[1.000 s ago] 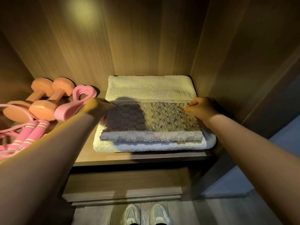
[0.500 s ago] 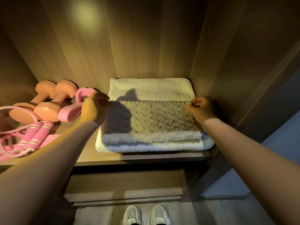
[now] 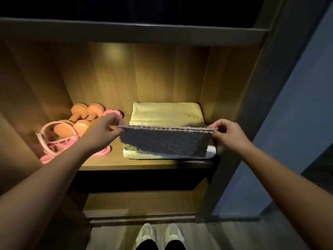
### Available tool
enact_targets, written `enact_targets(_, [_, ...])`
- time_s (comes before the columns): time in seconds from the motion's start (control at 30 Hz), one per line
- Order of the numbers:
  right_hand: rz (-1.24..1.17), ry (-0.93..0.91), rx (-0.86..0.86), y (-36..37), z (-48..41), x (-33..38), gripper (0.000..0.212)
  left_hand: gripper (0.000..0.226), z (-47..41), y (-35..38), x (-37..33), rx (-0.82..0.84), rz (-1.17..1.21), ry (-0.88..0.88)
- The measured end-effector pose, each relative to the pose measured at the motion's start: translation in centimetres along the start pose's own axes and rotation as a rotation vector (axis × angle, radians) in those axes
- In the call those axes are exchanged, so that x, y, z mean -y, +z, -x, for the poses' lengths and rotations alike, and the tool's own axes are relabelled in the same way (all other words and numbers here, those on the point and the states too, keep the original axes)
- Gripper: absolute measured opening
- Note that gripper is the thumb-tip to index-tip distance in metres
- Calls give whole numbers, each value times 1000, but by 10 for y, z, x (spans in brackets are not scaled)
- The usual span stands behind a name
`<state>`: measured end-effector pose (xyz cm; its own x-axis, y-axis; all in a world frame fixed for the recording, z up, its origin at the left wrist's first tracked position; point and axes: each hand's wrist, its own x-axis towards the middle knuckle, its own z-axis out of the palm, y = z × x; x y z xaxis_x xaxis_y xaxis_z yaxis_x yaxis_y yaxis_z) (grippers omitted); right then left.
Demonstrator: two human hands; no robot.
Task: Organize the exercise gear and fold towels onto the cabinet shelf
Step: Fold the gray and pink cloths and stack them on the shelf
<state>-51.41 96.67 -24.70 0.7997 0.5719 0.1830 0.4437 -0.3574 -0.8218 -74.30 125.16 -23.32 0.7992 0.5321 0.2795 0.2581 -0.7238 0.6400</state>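
A small grey towel (image 3: 164, 141) hangs in the air in front of the lit cabinet shelf (image 3: 126, 165). My left hand (image 3: 103, 130) pinches its upper left corner and my right hand (image 3: 228, 134) pinches its upper right corner. Behind it a folded cream towel (image 3: 165, 112) lies on the right half of the shelf, its front partly hidden by the grey one. On the left half lie two orange dumbbells (image 3: 79, 118), a pink grip piece (image 3: 113, 112) and a pink jump rope (image 3: 54, 143).
The cabinet's right side panel (image 3: 239, 123) stands close to my right hand. An upper shelf board (image 3: 133, 33) runs overhead. A drawer front (image 3: 140, 202) sits below the shelf, and my white shoes (image 3: 160, 233) stand on the floor.
The grey towel lay flat on the cream towel with both hands at its back corners. Now both hands have lifted it off, and it hangs upright. The camera has pulled back from the shelf.
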Motion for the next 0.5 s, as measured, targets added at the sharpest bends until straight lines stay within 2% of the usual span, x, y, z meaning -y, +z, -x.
enact_targets(0.1, [-54, -21, 1, -11, 29, 12, 26, 13, 27, -15, -18, -4, 125, -29])
enact_targets(0.23, [-252, 18, 18, -23, 61, 24, 22, 19, 59, -28, -32, 73, 411, -190])
enact_targets(0.33, [-479, 111, 66, -25, 78, 25, 13, 13, 75, -28, -40, -4, 764, -341])
enact_targets(0.4, [-612, 142, 78, -21, 87, 27, 18, 13, 82, -21, -46, -105, 896, -366])
enact_targets(0.43, [-632, 145, 51, -16, 90, 29, 21, 15, 85, -15, -49, -179, 868, -353])
enact_targets(0.5, [-511, 112, -93, -5, 94, 33, 25, 20, 88, -3, -53, -354, 627, -303])
